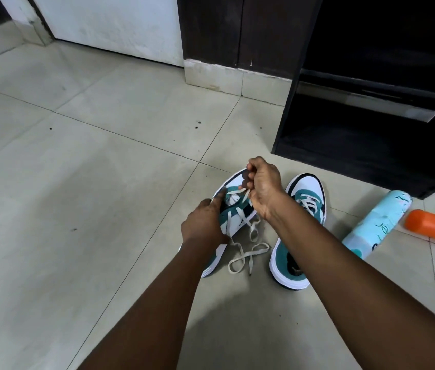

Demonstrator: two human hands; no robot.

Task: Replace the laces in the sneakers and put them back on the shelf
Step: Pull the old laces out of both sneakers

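Left sneaker (233, 225) tilted on tiled floor (77, 156), centre frame. Right hand (263, 186) above toe end, fingers curled, pinching cream lace (248, 252) pulled up from eyelets. Left hand (203, 222) grips sneaker's left side, index finger extended along upper. Loose lace loops on floor between both sneakers. Second sneaker (307, 198) just right, laced. Dark shelf (371, 124) upper right.

Home interior: tiled floor (77, 169), white door (109, 25), dark wooden shelf unit (371, 124), sneakers (300, 228) on floor.
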